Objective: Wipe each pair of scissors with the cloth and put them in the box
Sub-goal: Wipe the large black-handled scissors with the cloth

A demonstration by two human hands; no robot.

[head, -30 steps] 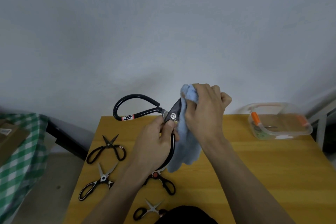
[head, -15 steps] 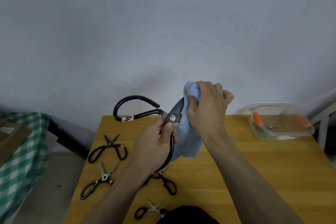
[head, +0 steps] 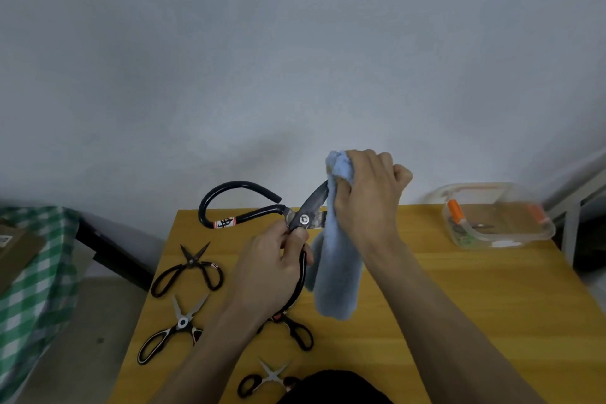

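Wooden table [head: 459,305]: four scissors [head: 188,267] lying, left hand [head: 272,269] gripping large scissors [head: 262,211], right hand [head: 367,193] clutching cloth [head: 337,272].

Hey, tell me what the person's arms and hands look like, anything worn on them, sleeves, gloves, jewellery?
Both arms are bare up to the frame's lower edge: no sleeves show. The left hand and the right hand wear no gloves, and no rings, watch or bracelet show on the fingers or wrists. No markings are visible on either forearm.

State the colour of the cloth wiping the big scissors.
Light blue cloth, seen in the head view.
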